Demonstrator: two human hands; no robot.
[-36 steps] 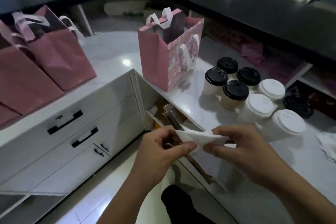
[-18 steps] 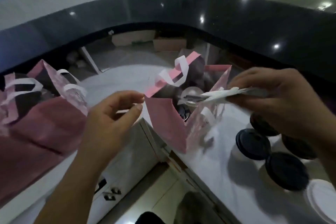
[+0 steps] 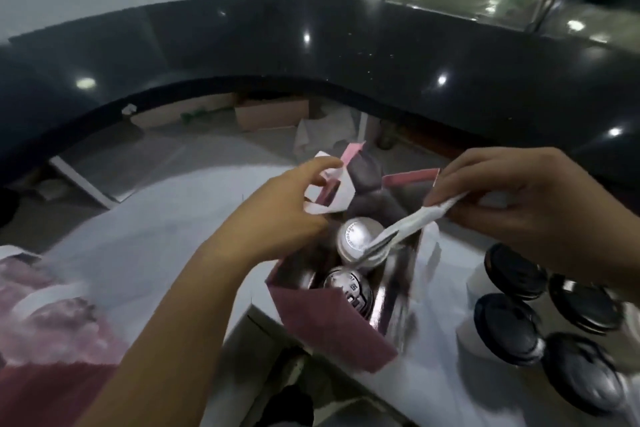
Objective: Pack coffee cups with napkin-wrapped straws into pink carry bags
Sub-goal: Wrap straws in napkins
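**A:** Two cups (image 3: 358, 239) are in the pink carry bag (image 3: 332, 329), upright, lids up, one behind the other. Bag stands open on the bench (image 3: 156, 236), between the two sets of fingers.

**B:** Straw?

**A:** The napkin-wrapped straw (image 3: 412, 220) is pinched at its top end by the right hand (image 3: 512, 204), fingers clenched on the napkin. It slants down and left from those fingers into the bag mouth, low end over the far cup's lid. Touching or not, can't tell.

**B:** Left side?

**A:** The left hand (image 3: 277, 218) grips the white handle (image 3: 334, 194), fingers curled round the loop at the bag's rim.

**B:** Anything else around?

**A:** Four black-lidded cups (image 3: 512, 274) clustered on the bench below the right-hand fingers, outside the bag. A second pink bag (image 3: 52, 340) sits well left of the left fingers, blurred. The dark counter (image 3: 311, 45) curves past, beyond both hands.
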